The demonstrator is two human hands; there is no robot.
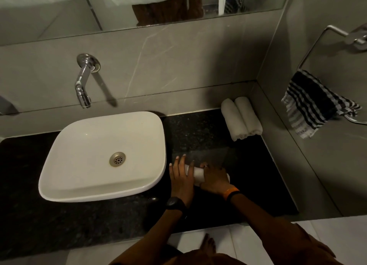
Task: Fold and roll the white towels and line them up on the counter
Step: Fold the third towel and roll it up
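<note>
A white towel (198,174), rolled into a tight cylinder, lies on the black counter (258,175) just right of the basin. My left hand (181,174) lies over its left end with fingers spread. My right hand (215,178) covers its right part, so only a short middle stretch of the roll shows. Two finished white towel rolls (241,119) rest side by side, touching, in the counter's back right corner against the wall.
A white basin (65,177) sits on the counter at left under a chrome wall tap (82,86). A striped black-and-white cloth (313,104) hangs from a chrome ring on the right wall. The counter's front edge meets white floor tiles.
</note>
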